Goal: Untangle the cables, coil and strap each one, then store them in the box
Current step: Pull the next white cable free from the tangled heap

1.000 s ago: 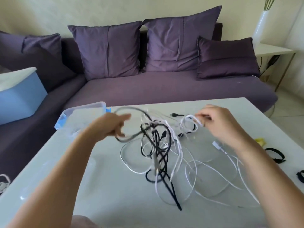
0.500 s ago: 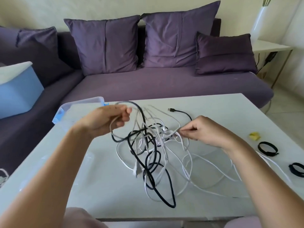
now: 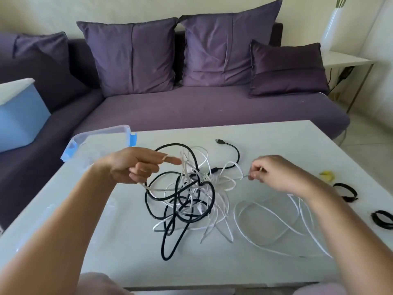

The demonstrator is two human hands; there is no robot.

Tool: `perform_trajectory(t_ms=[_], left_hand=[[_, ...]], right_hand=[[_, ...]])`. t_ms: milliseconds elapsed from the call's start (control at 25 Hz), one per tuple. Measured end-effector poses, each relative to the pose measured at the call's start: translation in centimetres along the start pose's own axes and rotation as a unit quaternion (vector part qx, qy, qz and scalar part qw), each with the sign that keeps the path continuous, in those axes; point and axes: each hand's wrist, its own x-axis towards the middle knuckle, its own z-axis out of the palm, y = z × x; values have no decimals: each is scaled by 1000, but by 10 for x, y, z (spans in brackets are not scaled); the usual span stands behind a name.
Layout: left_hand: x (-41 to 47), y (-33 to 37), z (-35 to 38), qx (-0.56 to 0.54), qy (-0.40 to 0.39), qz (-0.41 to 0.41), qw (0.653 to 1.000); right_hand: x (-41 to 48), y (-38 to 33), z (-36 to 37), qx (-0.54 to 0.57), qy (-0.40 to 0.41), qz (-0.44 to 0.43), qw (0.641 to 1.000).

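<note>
Blue storage bin (image 3: 20, 118): on the sofa (image 3: 212, 111), far left. Clear box (image 3: 102, 136) with blue clips: far left corner of the desk (image 3: 287, 137), partly behind the left forearm. Left hand (image 3: 138, 166): forefinger stretched out with a white strand looped over it, other fingers curled round strands of the cable tangle (image 3: 187, 194). Cable tangle: black and white leads knotted together, mid-desk, lower loops lying on the surface. Right hand (image 3: 274, 173): fingertips pinching a white cable (image 3: 234, 214), whose slack loops lie beneath the right forearm. Hands apart, tangle between them. Small yellow object (image 3: 327, 175) and black straps (image 3: 348, 198): right edge of the desk.
</note>
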Motion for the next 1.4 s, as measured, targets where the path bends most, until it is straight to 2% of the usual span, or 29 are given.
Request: perform_trajectory(t_ms=[120, 240, 360, 440, 560, 600, 680, 760, 800, 840, 920, 1000, 1040, 1160, 1240, 1320, 1400], left_hand=[[5, -4, 10, 21, 63, -3, 998], [6, 0, 20, 23, 72, -49, 996], [6, 0, 19, 129, 100, -72, 984], [7, -6, 26, 127, 99, -20, 987], [13, -3, 25, -22, 126, 148, 981], [12, 0, 18, -94, 131, 223, 961], [4, 7, -2, -259, 113, 369, 885], [-4, 8, -20, -399, 80, 430, 806], [-6, 7, -24, -420, 81, 430, 795], [-6, 8, -23, -413, 87, 415, 806], [-8, 11, -18, -321, 122, 340, 875], [-13, 12, -14, -141, 153, 237, 949], [-16, 10, -12, -67, 147, 184, 970], [-24, -3, -9, 30, 83, 82, 993], [-28, -10, -12, 56, 46, 56, 996], [-32, -13, -10, 94, 21, 20, 995], [-36, -14, -1, 141, 30, -27, 989]], right_hand=[[2, -13, 15, -20, -70, 18, 997], [6, -23, 27, 25, -89, 24, 995], [9, -29, 32, 99, -106, 25, 989], [13, -28, 31, 125, -84, 13, 989], [15, -30, 23, 193, -61, -43, 978], [15, -28, 14, 235, -25, -61, 970], [13, -17, -12, 304, 72, -63, 948], [7, 0, -35, 309, 160, -30, 937], [4, 6, -41, 301, 184, -18, 935], [4, 10, -42, 294, 199, -12, 935], [5, 6, -38, 276, 202, -11, 940], [7, 6, -30, 271, 144, -10, 952], [6, 8, -27, 278, 79, -4, 957], [1, 14, -18, 232, -161, 13, 959], [-5, 8, -8, 170, -266, 17, 949], [-10, -3, 6, 131, -296, 32, 945], [-10, -14, 18, 90, -281, 33, 955]])
